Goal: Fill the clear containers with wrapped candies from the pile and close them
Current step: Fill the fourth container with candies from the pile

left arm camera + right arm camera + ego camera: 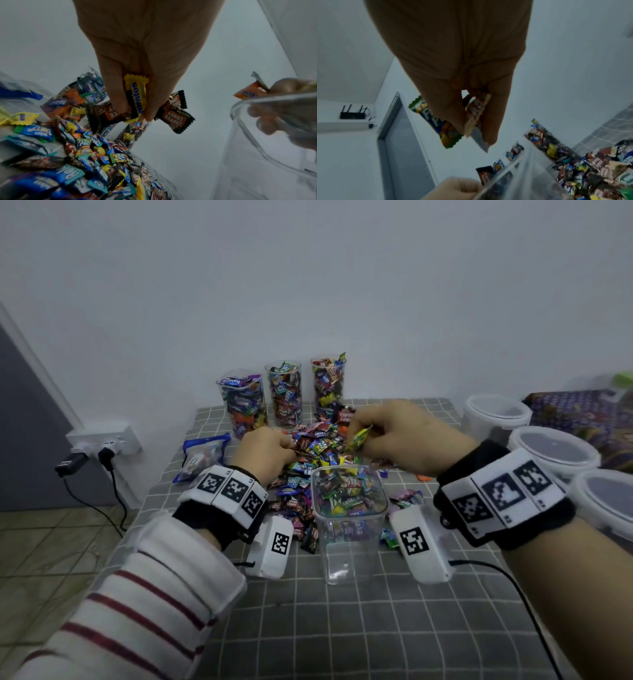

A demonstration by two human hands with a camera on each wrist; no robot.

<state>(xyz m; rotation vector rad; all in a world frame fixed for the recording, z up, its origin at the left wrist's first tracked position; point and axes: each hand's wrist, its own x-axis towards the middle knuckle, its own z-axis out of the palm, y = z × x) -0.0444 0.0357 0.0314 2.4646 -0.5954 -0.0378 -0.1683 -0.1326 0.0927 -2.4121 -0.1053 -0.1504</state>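
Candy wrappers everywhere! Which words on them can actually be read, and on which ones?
"COFFEE CANDY": black and orange wrapper held in the left hand.
"Relax": blue wrapper in the pile.
"Fruit Plus": wrapper in the middle tall container.
The yellow wrapper in the left hand shows mirrored, unclear letters.
The right hand candies' print is blurred.

Clear plastic container [349,508], glossy candy wrappers [318,446]

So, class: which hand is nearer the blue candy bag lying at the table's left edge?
Left. The left hand is just right of the blue candy bag; the right hand is across the candy pile.
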